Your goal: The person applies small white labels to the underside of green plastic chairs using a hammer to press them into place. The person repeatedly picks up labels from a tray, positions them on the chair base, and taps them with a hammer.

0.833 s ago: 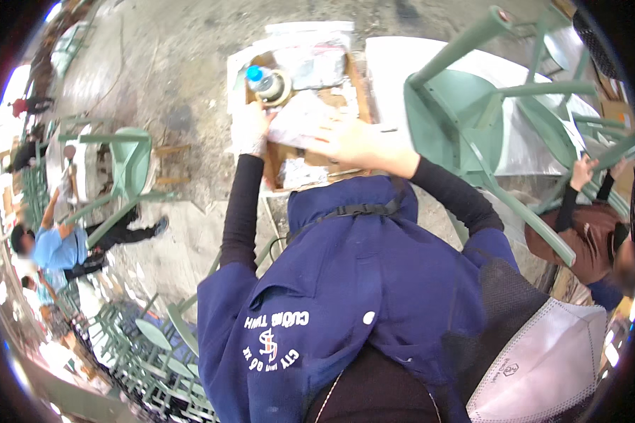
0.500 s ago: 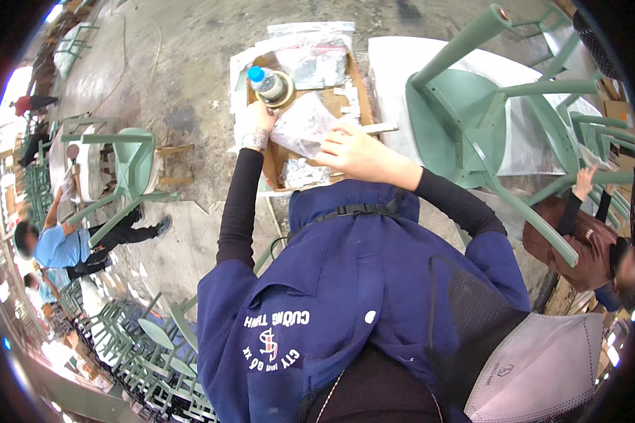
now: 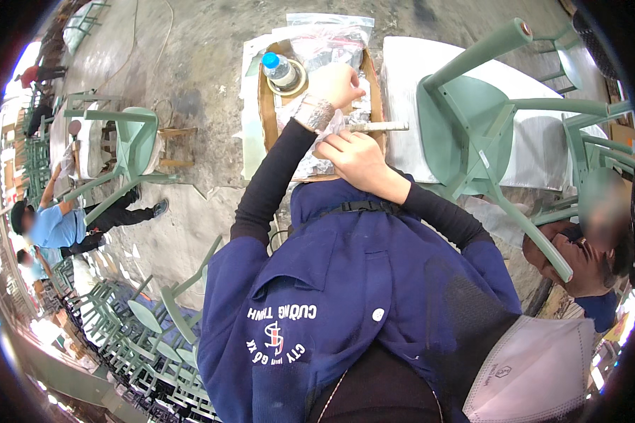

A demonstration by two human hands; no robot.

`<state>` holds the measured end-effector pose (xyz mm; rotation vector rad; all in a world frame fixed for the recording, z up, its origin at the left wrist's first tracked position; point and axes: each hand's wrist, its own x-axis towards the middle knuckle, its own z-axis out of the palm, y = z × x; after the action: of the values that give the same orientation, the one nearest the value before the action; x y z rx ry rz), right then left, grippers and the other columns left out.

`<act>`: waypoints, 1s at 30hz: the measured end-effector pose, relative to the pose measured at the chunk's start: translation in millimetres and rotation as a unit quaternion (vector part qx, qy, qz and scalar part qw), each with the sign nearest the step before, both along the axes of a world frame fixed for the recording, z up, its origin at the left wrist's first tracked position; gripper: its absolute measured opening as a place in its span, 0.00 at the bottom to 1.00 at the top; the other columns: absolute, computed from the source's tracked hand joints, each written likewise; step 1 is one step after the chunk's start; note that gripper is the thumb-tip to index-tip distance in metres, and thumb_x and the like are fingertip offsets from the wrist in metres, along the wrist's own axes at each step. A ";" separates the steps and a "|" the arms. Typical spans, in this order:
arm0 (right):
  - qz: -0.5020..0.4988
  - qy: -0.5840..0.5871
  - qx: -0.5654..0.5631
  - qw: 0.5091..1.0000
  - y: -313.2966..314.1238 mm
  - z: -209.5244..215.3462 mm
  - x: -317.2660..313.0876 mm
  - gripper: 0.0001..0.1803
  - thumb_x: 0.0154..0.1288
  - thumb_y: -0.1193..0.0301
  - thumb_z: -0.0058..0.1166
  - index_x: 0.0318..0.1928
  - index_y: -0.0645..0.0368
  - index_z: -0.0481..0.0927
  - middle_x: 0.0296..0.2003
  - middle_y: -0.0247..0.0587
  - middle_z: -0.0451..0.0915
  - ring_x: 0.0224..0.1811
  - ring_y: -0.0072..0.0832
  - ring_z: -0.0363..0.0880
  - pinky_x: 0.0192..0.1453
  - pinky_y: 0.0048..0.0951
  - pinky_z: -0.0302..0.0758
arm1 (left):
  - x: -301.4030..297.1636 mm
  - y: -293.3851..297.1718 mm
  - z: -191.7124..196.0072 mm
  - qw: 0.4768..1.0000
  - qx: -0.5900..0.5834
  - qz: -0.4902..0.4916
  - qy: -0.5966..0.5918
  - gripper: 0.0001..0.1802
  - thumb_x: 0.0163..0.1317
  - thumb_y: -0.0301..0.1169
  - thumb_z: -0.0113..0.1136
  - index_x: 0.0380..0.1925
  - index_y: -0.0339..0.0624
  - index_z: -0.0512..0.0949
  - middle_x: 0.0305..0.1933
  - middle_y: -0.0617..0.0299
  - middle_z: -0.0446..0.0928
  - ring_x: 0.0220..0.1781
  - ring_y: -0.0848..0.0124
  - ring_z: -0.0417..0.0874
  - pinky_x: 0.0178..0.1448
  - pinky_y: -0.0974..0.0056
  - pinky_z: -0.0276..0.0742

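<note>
On the right, an upside-down sage-green chair (image 3: pixel 448 137) rests on a flat white-covered surface (image 3: pixel 404 67), near a brown-clad person (image 3: pixel 561 257). On the left, a light-blue-shirted person (image 3: pixel 53 227) is beside an upturned green chair (image 3: pixel 146 135). Many slender green chairs (image 3: pixel 148 316) crowd the near left; stained grey concrete floor (image 3: pixel 212 53) lies far.

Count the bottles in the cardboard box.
1: a blue-capped bottle in the cardboard box, toward its far left corner, left of the left hand. Others may be hidden.

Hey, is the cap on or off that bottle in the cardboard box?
On: the blue cap covers the top of the bottle. How tightly it's screwed, I cannot tell.
</note>
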<state>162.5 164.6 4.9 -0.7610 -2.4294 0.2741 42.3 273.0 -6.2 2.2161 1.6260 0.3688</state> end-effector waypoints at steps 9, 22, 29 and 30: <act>-0.021 0.038 -0.123 0.991 10.4 -5.1 24.2 0.08 0.55 0.74 0.56 0.37 0.60 0.74 0.32 0.41 0.73 0.30 0.38 0.77 0.34 0.34 0.75 | -73.1 -55.5 48.0 0.987 -0.050 -0.021 -0.154 0.24 0.46 0.44 0.71 0.40 0.43 0.78 0.27 0.63 0.79 0.30 0.70 0.80 0.37 0.67 0.75; 0.056 -0.004 -0.063 0.996 111.2 37.2 -30.4 0.06 0.56 0.76 0.52 0.36 0.60 0.74 0.34 0.41 0.75 0.40 0.40 0.77 0.42 0.36 0.74 | -151.7 -56.7 53.2 0.945 0.103 0.310 0.024 0.08 0.50 0.34 0.64 0.25 0.42 0.82 0.22 0.58 0.80 0.27 0.65 0.83 0.32 0.64 0.77; 0.111 -0.093 -0.063 0.987 138.0 43.8 -33.7 0.08 0.54 0.74 0.55 0.36 0.59 0.74 0.34 0.40 0.76 0.40 0.39 0.78 0.43 0.37 0.74 | -123.1 -39.7 77.2 0.985 0.061 0.055 -0.153 0.06 0.52 0.22 0.61 0.32 0.39 0.81 0.33 0.55 0.81 0.36 0.65 0.83 0.44 0.62 0.78; 0.126 -0.110 -0.060 0.984 137.6 50.0 -35.1 0.08 0.54 0.74 0.55 0.36 0.58 0.74 0.34 0.40 0.77 0.40 0.39 0.78 0.43 0.38 0.74 | -127.5 -28.5 64.6 0.996 0.008 0.006 -0.090 0.08 0.52 0.23 0.62 0.34 0.39 0.81 0.34 0.55 0.81 0.37 0.65 0.83 0.45 0.62 0.78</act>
<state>127.4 302.2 54.9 -0.5568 -2.7442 0.4608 -85.2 244.5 58.4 2.1171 1.5470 0.5679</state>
